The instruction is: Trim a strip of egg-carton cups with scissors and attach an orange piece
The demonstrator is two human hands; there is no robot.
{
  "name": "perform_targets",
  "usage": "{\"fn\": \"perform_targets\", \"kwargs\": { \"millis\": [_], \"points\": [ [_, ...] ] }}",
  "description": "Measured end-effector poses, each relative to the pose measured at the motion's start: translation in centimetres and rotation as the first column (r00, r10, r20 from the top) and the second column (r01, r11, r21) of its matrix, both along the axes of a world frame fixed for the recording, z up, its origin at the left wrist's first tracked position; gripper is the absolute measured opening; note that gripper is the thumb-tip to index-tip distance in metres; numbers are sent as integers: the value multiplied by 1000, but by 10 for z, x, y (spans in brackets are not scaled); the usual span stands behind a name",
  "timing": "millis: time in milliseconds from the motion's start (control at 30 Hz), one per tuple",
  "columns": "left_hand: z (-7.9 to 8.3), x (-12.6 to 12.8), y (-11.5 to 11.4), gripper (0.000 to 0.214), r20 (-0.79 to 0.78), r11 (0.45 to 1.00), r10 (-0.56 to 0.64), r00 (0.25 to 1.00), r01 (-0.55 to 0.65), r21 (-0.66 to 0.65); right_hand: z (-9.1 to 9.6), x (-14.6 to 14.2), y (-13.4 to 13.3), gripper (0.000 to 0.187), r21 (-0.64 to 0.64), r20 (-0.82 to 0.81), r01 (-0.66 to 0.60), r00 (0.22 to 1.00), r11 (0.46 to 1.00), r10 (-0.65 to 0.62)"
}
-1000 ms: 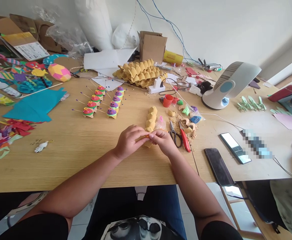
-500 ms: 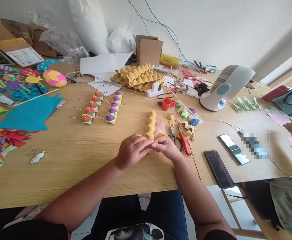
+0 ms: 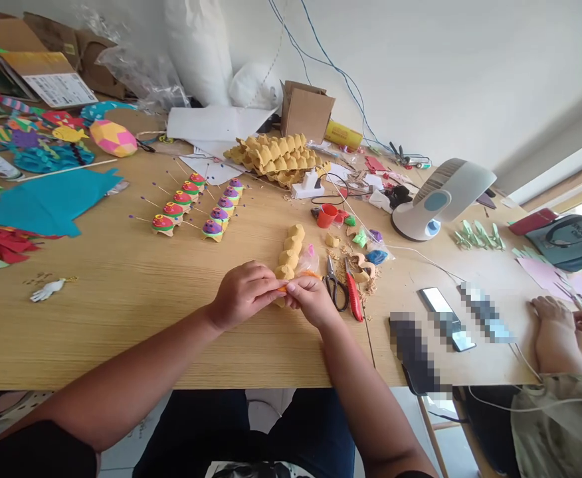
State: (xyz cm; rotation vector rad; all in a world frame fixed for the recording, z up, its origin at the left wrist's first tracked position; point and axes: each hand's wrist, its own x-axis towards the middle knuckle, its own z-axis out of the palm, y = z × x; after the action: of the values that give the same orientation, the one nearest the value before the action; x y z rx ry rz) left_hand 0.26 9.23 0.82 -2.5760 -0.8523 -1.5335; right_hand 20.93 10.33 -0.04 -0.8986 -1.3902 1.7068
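Observation:
My left hand (image 3: 248, 292) and my right hand (image 3: 308, 297) meet at the near end of a yellow egg-carton strip (image 3: 290, 249). Between their closed fingertips is a small piece of orange modelling clay (image 3: 283, 288), mostly covered. Just beyond the right hand lies a clear plastic bag (image 3: 307, 260) with something pink and orange at it. Black-handled scissors (image 3: 339, 295) and a red-handled cutter (image 3: 353, 299) rest to the right. Farther left stand a red-and-green painted carton caterpillar (image 3: 179, 204) and a purple one (image 3: 222, 211), both with pins sticking out.
Stacked egg cartons (image 3: 274, 158), a red cup (image 3: 327, 216), bagged blue clay (image 3: 377, 256) and a white fan (image 3: 438, 202) stand farther back. Phones (image 3: 448, 318) lie at right, near another person's hand (image 3: 553, 311). Blue felt (image 3: 52, 206) covers the left side.
The camera view has shifted, so most things sit a little farther left. My hands keep pinching the orange piece. The other person's arm at right shows more, with a second hand beside it.

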Motion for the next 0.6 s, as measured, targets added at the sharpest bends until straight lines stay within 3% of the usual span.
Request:
{"fn": "perform_targets", "kwargs": {
  "millis": [267, 600],
  "points": [
    [-2, 0, 3, 14, -53, 999, 15, 998, -13, 42, 0, -6, -5, 52, -13, 2, 119, 993, 993, -119],
    [-4, 5, 0, 26, 13, 998, 55, 998, -55, 31, 3, -12, -10, 51, 240, 82, 206, 969, 949, -231]
  ]
}}
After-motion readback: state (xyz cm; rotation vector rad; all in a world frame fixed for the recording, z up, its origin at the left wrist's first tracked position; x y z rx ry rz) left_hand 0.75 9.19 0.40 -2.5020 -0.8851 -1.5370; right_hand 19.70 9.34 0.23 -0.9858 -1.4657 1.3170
